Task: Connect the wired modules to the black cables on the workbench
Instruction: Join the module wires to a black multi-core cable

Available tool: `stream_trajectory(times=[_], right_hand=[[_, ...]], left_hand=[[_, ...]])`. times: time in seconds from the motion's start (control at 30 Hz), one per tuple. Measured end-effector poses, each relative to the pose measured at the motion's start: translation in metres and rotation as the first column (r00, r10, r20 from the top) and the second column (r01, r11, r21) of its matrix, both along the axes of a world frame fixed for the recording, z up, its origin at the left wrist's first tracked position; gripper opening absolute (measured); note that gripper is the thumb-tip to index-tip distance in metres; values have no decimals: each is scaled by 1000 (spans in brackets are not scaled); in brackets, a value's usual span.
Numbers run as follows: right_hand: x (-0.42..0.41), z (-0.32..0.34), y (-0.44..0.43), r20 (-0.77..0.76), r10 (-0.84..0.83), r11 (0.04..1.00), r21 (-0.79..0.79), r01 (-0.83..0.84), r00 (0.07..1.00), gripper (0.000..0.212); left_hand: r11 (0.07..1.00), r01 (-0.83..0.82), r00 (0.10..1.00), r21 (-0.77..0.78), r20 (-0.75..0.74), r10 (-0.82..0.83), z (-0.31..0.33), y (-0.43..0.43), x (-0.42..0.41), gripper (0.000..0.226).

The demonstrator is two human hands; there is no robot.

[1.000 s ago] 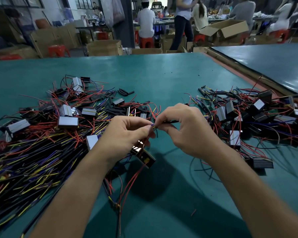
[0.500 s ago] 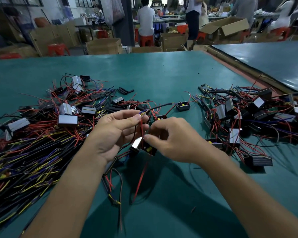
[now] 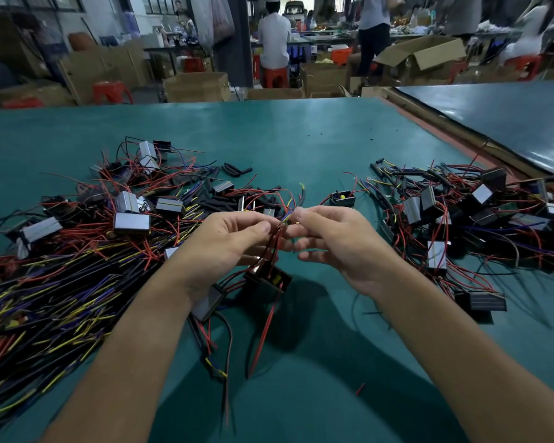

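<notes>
My left hand (image 3: 229, 239) and my right hand (image 3: 336, 241) meet above the green workbench (image 3: 301, 139). Both pinch a thin bundle of coloured wires (image 3: 287, 217) between thumb and fingertips. From those wires a small black module (image 3: 267, 276) hangs just under my left hand, with red leads (image 3: 263, 334) trailing down to the table. A black cable (image 3: 302, 191) with a yellow tip sticks up behind my fingers. Another silver-faced module (image 3: 208, 302) lies under my left wrist.
A heap of black cables with yellow, blue and red ends (image 3: 45, 298) fills the left side, with silver-faced modules (image 3: 131, 223) on top. A second pile of wired modules (image 3: 461, 219) lies right. A lone module (image 3: 342, 198) sits beyond my hands. People and cardboard boxes stand past the bench.
My right hand let go of the black module and rose to the wire ends at my left fingertips. The module now hangs below my left hand.
</notes>
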State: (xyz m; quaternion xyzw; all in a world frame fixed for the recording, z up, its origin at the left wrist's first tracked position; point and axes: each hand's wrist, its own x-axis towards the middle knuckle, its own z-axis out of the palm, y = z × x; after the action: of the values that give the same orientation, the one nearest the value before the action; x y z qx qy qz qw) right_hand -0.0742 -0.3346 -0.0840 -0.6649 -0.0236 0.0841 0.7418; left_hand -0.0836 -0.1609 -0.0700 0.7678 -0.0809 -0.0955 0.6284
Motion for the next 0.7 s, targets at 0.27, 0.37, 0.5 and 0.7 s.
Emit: stream_trajectory(times=[0.27,0.37,0.5,0.7], right_hand=[[8,-6,-8,85,-57,977,-201,73,995,16],[5,-14,-5,254,119,897,-442,6,960,44],[2,-17,2,311,268,814,-579,-41,912,19],[-3,-6,-3,205,347,841,-501,-206,915,27]], left_hand=[[905,-257,956,339,226,187,-7,11,6,11],[899,-192,973,393,193,123,-8,12,7,9],[884,-116,984,453,176,39,-12,5,6,9],[870,-128,978,476,207,31,-16,6,6,8]])
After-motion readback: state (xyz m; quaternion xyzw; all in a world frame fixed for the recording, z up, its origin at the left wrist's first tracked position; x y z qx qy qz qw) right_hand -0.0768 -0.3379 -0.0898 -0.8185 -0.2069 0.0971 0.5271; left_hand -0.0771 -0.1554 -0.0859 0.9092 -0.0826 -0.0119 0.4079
